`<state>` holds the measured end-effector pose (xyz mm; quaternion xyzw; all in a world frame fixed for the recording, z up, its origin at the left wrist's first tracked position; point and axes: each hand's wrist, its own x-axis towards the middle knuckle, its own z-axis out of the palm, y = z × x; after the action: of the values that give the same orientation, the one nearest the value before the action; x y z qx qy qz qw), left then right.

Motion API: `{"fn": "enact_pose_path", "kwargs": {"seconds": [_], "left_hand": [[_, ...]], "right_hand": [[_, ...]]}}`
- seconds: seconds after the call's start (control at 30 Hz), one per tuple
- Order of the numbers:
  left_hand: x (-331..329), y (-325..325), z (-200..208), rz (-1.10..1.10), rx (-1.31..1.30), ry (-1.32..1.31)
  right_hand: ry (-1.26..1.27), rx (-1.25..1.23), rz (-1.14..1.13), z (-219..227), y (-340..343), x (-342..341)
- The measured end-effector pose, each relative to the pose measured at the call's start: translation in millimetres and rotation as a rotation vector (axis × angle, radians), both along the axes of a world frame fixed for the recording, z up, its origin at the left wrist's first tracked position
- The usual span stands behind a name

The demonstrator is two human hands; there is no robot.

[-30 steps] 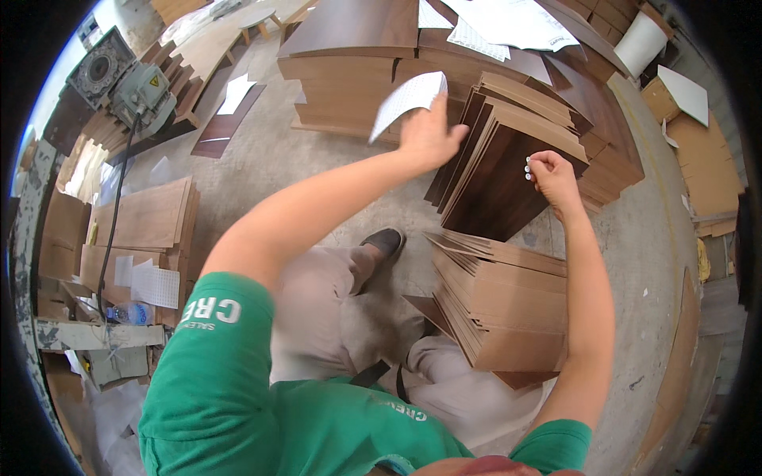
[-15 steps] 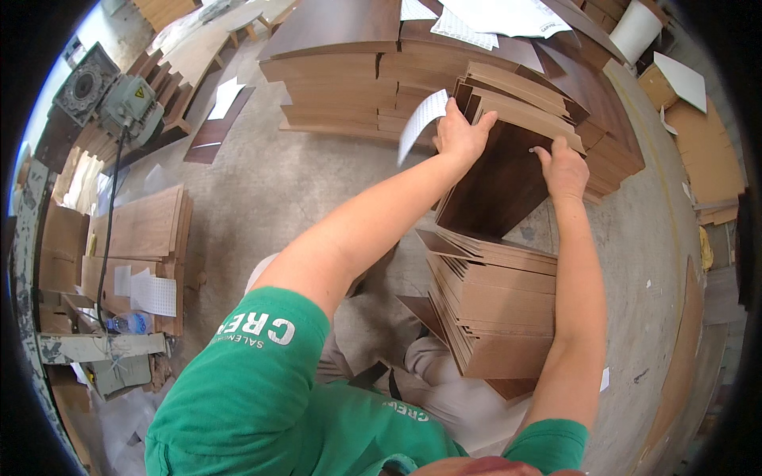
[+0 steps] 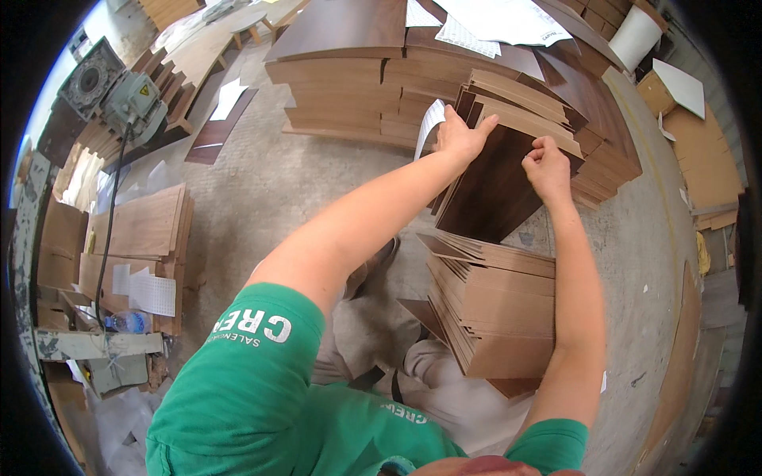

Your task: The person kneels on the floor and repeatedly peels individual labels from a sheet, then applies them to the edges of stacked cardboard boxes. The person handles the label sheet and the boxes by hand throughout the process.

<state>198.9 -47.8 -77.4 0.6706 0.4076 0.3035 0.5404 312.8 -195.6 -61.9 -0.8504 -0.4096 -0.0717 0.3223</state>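
Observation:
Several brown wood panels stand on edge, leaning together, with the dark face of the front panel (image 3: 494,194) turned toward me. My left hand (image 3: 463,136) is at their upper left edge, its thumb stretched along the top. From that hand hangs a curled white sheet of small labels (image 3: 429,125), gripped by fingers partly hidden from view. My right hand (image 3: 549,170) is closed in a pinch in front of the same panel, near its top right; whatever the fingertips hold is too small to make out. Nearer me leans a second stack of panels (image 3: 508,305), beside my right forearm.
Behind the panels lie wide, low stacks of brown boards (image 3: 341,87), topped with white papers (image 3: 508,20). A grey motor (image 3: 131,99) with a hanging cable is at the left, above more boards (image 3: 139,226). A white roll (image 3: 635,38) stands at the far right.
My right hand has come off the panel's top right edge and moved slightly left, its fingers now curled into a pinch. The label sheet has swung closer to the panels.

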Motion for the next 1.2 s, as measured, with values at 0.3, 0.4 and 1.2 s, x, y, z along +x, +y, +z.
{"fn": "enact_pose_path", "kwargs": {"seconds": [0.3, 0.4, 1.2], "left_hand": [[9.8, -3.9, -4.3, 0.048, -0.019, -0.090], [6.2, -3.9, -2.0, 0.038, -0.036, -0.121], [0.3, -13.6, 13.3, 0.053, 0.073, 0.032]], "right_hand": [[-0.644, -0.267, -0.149, -8.7, -2.9, 5.7], [-0.307, -0.030, -0.188, 9.7, -20.9, 9.8], [-0.366, -0.100, -0.196, 16.6, -39.5, 28.1]]}}
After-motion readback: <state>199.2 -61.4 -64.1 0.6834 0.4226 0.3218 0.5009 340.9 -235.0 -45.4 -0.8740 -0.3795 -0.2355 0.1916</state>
